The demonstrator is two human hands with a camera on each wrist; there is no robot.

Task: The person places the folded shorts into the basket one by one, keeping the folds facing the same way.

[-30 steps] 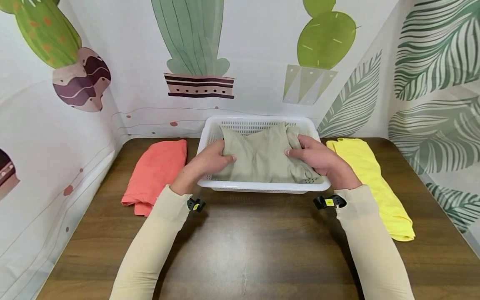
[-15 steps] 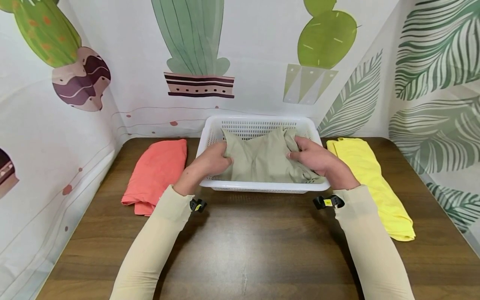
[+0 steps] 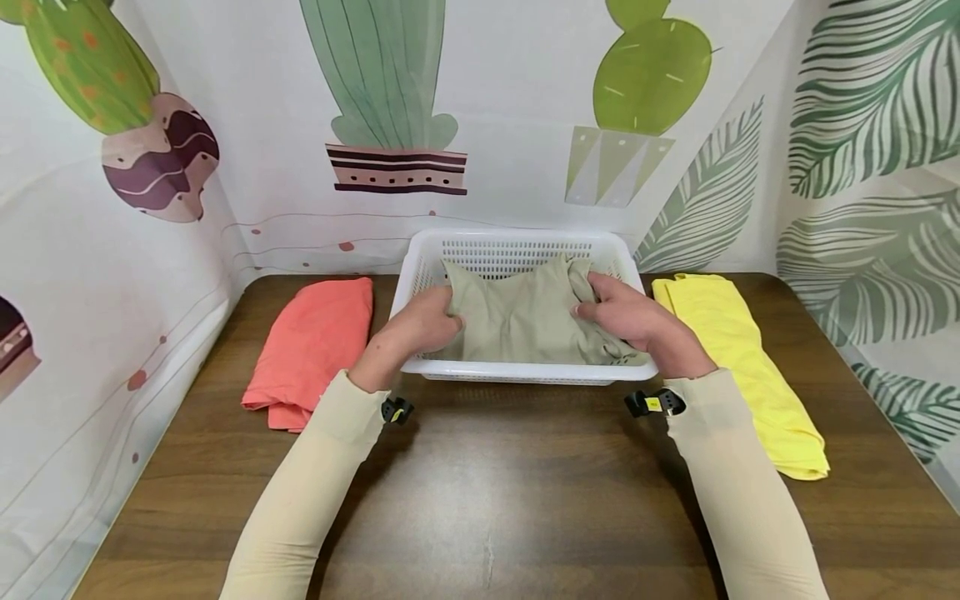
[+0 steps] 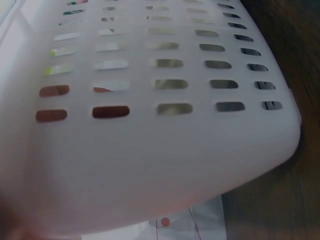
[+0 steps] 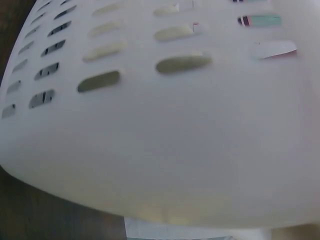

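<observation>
Through the head camera I look down at a person's two bare hands working in a white plastic basket (image 3: 536, 372) at the far side of a dark brown wooden table (image 3: 487, 492). Inside the basket lies a grey-green cloth (image 3: 517, 321), spread nearly from one side to the other, its far edge peaking near each hand and dipping between them. Behind that edge I can see the slotted back wall of the basket.

The left hand (image 3: 427, 321) is curled at the cloth's left edge, holding it; some of its fingertips are hidden from me. The right hand (image 3: 622, 312) holds a fold at the cloth's right side between thumb and fingers, the thumb lying on the near face. Both wrists pass over the basket's rim.

To the left of the basket, on the table, I see a folded coral-red cloth (image 3: 315, 350); to the right, a long folded yellow cloth (image 3: 738, 367), partly covered by the right forearm. Cream sleeves (image 3: 296, 492) cover both forearms, with a small black device (image 3: 395, 409) at each cuff. A white backdrop (image 3: 517, 100) printed with potted cacti and leaves hangs behind. My two wrist cameras show mostly the basket's pale slotted wall, with greenish cloth visible through some slots.
</observation>
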